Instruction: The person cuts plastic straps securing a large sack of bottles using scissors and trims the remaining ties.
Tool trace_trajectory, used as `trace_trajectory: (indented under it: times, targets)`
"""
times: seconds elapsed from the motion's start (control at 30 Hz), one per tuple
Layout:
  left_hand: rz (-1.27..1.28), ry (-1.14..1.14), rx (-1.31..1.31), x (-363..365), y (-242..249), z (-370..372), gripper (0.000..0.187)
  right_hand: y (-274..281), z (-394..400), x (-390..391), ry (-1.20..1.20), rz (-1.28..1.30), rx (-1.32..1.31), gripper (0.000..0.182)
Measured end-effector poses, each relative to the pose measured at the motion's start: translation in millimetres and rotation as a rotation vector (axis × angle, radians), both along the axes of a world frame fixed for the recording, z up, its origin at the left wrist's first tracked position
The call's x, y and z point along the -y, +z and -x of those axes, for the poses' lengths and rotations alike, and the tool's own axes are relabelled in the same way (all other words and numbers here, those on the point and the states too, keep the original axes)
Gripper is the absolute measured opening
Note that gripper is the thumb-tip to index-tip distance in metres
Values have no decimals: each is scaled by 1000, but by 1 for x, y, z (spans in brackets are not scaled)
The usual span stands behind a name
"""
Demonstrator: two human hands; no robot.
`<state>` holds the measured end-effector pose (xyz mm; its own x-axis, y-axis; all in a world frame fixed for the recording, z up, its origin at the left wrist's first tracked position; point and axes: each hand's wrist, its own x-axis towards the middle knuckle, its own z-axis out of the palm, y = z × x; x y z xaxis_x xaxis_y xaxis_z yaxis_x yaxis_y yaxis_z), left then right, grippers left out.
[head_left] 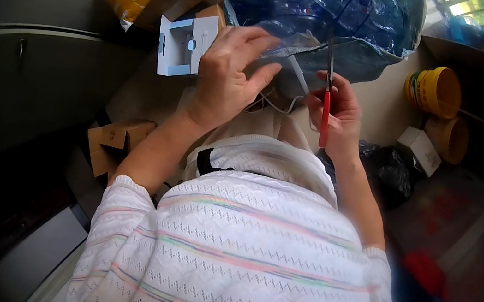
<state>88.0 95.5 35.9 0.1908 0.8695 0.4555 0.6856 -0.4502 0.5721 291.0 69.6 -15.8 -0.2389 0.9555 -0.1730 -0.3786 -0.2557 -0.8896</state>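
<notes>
Daylight enters a barred window (pixel 480 8) beyond a pale floor (pixel 374 106).

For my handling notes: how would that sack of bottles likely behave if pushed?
The sack would probably sag, its rim being crumpled. It seems light for its bulk, as the bottles look like thin, see-through plastic.

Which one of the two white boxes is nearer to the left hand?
The open white box just beside the left hand, with its light-blue inside showing. The other white box lies farther away, below the yellow bucket.
</notes>
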Motion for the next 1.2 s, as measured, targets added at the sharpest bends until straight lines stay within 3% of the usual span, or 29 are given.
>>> trace_trajectory:
  times: [0.03,0.13,0.3,0.4,0.8,1.0,1.2]
  targets:
    - [-70,-14,-79,-9,1,1,29,-4,-2,-2,-5,-19,124,36]
    - [189,-152,-181,-31,-27,7,27,-3,-1,-5,21,-14,288,36]
    - [713,-118,234,-50,-42,12,17,-12,1,-12,-6,-35,346,37]
    - [784,-156,304,-55,-46,15,17,-12,8,-18,-50,-108,382,36]
    - [701,-146,259,-52,-40,11,21,-7,19,-24,-114,-283,700,41]
    - [506,-55,196,-46,-46,0,20,-17,23,-28,-80,-219,514,41]
    - [351,-96,119,-41,-50,-3,20,-14,27,-32,-110,-289,568,40]
